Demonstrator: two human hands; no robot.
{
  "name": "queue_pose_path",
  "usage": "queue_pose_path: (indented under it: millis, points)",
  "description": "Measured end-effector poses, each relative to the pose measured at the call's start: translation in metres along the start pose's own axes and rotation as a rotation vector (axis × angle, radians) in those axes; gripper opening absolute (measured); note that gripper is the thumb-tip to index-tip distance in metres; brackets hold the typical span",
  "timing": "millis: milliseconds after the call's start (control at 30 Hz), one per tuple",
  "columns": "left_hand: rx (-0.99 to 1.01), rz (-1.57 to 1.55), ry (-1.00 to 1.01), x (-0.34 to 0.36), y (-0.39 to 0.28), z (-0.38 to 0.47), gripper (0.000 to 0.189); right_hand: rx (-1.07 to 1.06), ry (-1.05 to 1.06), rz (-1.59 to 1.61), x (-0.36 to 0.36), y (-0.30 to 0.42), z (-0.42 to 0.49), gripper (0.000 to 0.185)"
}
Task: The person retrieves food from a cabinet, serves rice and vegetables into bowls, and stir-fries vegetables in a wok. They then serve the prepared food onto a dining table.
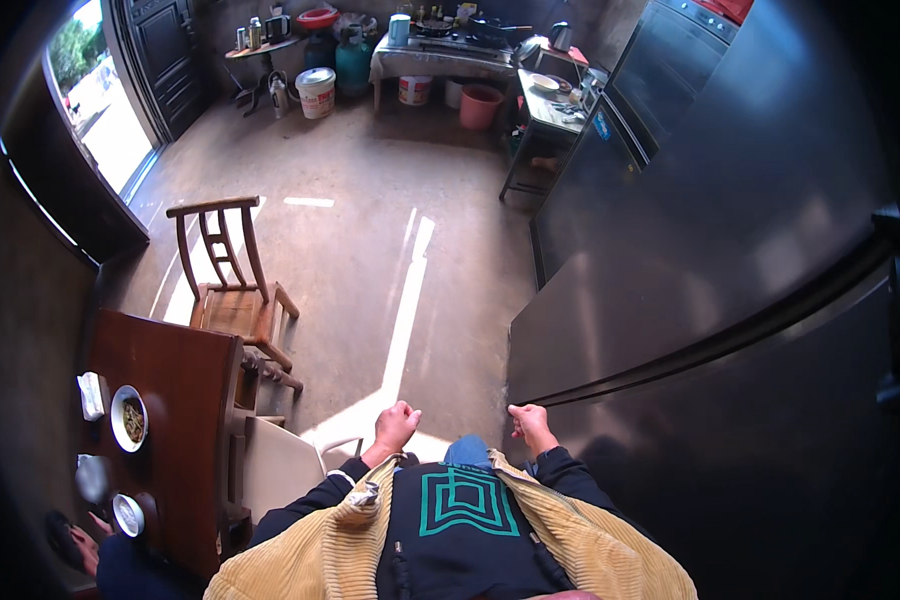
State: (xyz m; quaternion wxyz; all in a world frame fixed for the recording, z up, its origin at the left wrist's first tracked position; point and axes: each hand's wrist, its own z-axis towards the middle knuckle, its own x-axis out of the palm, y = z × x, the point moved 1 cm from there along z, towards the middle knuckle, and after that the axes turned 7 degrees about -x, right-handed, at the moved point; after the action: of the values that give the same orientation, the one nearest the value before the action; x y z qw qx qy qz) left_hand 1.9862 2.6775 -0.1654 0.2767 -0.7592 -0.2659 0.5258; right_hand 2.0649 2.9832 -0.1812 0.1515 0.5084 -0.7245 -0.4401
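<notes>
My left hand [396, 427] is held out before me with the fingers curled in; no object shows in it. Level with it, my right hand [529, 424] is also loosely curled, near the edge of a large dark refrigerator door [645, 300]; whether it touches the door I cannot tell. Left of my left hand stands a pale plastic chair [281, 454], drawn up to a dark red-brown wooden table [187, 390]. The table bears a bowl of food [129, 420], a smaller white bowl [128, 515] and a white tissue pack [91, 396].
A wooden chair [232, 311] stands beyond the table. Another person's hand [86, 547] shows at lower left. Far back are a stove counter [442, 56], a red bucket [481, 105], a lidded white bucket [316, 94] and a side table [547, 105]. An open doorway lies at upper left.
</notes>
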Motion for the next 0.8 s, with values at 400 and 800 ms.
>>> queue_pose_path:
  millis: [400, 800]
  points:
    - [-0.213, 0.018, -0.272, -0.042, -0.018, 0.314, 0.029, 0.063, 0.021, 0.154, 0.033, 0.195, 0.326, 0.008]
    - [-0.693, -0.372, -0.508, -0.131, -0.05, 0.587, 0.021, -0.232, 0.158, 0.028, 0.124, 0.471, 0.618, 0.019]
